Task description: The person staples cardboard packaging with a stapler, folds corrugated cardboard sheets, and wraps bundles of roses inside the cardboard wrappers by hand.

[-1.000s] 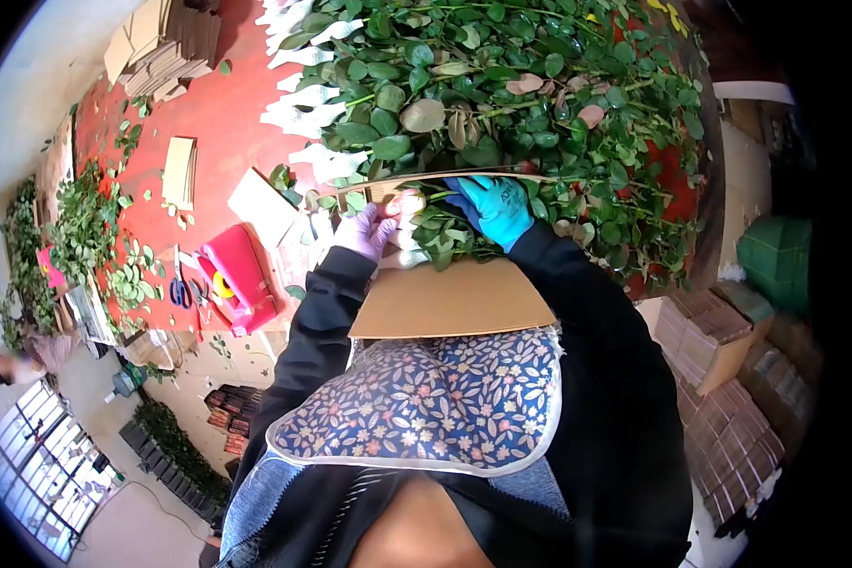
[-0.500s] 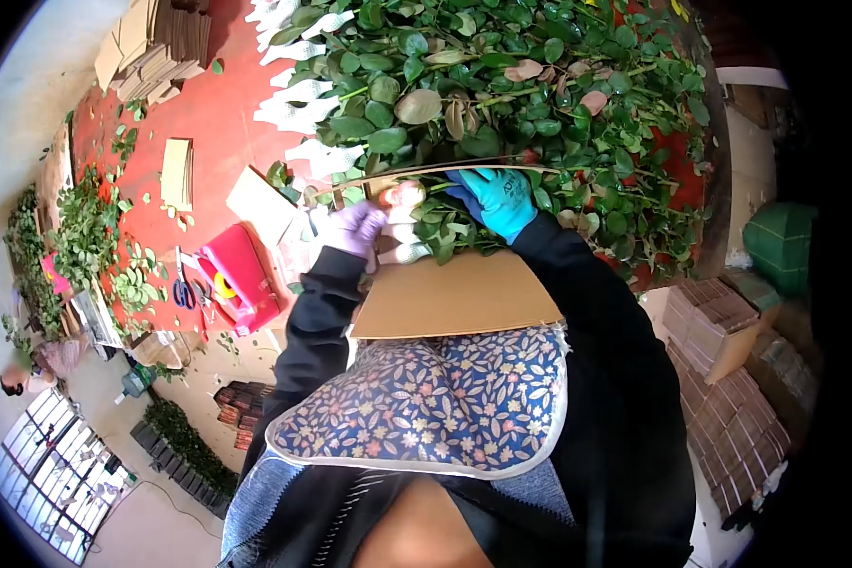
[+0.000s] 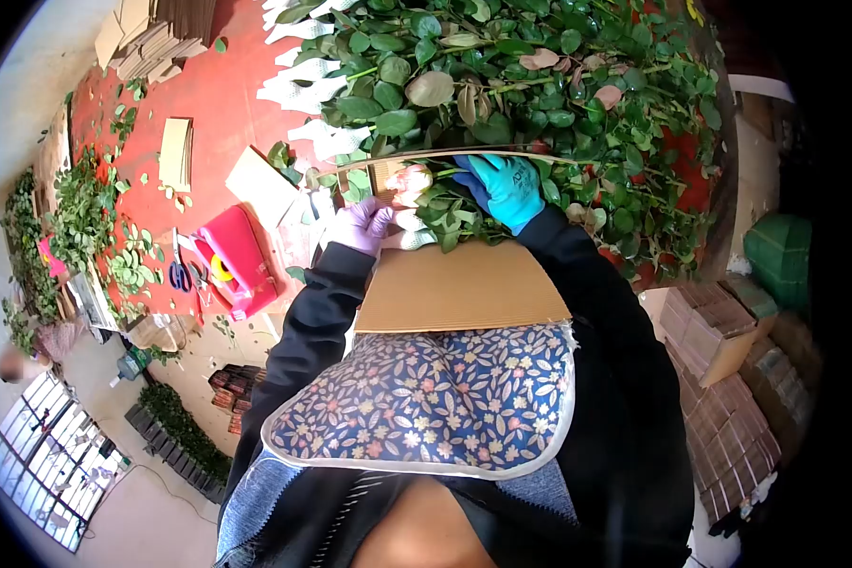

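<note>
A pale pink-and-cream rose lies across an opened cardboard wrap, its bloom to the left. My right hand, in a turquoise and dark-blue glove, is closed round its leafy stem. My left hand, in a lavender glove, is just left of the bloom with fingers curled together by the wrap's left edge. What its fingertips hold, if anything, is hidden. Below the rose, white mesh-sleeved buds and green leaves show on the cardboard. The wrap's thin far edge stands up behind both hands.
Leafy rose stems with white-netted heads pile up behind the wrap. On the red table at left are a pink tape dispenser, scissors and cardboard pieces. Stacked cardboard bundles stand at right.
The rose bloom shows more fully and sits slightly higher in view. Both hands stay close to the same places, the right still at the stem. The whole view has shifted slightly.
</note>
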The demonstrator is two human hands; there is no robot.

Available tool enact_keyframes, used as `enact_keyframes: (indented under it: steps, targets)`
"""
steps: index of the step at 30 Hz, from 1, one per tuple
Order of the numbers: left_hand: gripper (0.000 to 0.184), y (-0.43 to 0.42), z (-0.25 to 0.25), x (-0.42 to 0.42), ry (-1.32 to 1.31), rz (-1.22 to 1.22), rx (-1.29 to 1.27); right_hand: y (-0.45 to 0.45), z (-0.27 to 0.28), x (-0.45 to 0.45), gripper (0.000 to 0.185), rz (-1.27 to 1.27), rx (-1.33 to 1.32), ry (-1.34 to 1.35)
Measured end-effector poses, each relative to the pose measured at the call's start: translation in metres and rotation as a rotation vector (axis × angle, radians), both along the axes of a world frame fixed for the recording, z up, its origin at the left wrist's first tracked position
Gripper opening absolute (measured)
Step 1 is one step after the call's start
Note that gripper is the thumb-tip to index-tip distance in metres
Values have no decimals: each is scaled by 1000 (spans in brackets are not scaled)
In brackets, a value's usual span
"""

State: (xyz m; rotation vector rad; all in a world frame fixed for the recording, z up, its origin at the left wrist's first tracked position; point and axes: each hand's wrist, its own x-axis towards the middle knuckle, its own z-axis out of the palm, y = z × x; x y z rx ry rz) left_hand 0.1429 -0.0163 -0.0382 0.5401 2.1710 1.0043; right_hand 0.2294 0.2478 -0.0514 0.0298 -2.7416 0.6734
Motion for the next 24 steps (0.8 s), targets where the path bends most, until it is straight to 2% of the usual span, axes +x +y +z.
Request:
enact_keyframes:
  steps: [3, 5, 7, 9, 10, 11, 12, 14, 16, 17, 19, 20, 22, 23, 24]
  targets:
    - [13, -8, -14, 6, 138, -10, 60, -1, -4, 4, 25, -18, 1, -66]
    - [12, -8, -13, 8, 130, 5, 81, -1, 0, 3, 25, -4, -47, -54]
    - [12, 1, -7, 2, 135, 30, 127, 1, 8, 3, 27, 21, -134, -156]
    - [11, 5, 8, 1, 16, -28, 196, 7, 43, -2, 29, 84, -190, -246]
    - [10, 3, -2, -4, 106, -99, 153, 9, 69, -4, 28, 100, -113, -345]
    - [10, 3, -5, -4, 73, -81, 228, 8, 94, -6, 28, 111, -39, -442]
    - [10, 4, -10, -4, 48, -56, 216, 5, 109, -7, 28, 145, -23, -296]
    - [10, -1, -26, -1, 20, -24, 201, -4, 122, -8, 32, 298, 85, -404]
    - [10, -5, -43, 3, -251, 77, 328, -14, 111, -11, 31, 476, 187, -638]
    - [10, -6, -43, 3, -252, 79, 330, -16, 87, -7, 25, 500, 173, -614]
    - [12, -7, -40, 1, -43, -14, 272, -19, 52, -4, 20, 548, 233, -701]
    - [12, -4, -25, -1, -44, -12, 271, -19, 45, -4, 20, 551, 232, -702]
    - [13, -3, 1, -1, 85, -45, 1, -20, 37, -1, 13, 523, 265, -634]
    - [13, -7, 2, 1, 81, -47, 1, -21, 36, 0, 13, 522, 263, -638]
    - [14, -11, 2, 2, 59, 64, 9, -21, 35, 0, 12, 518, 295, -656]
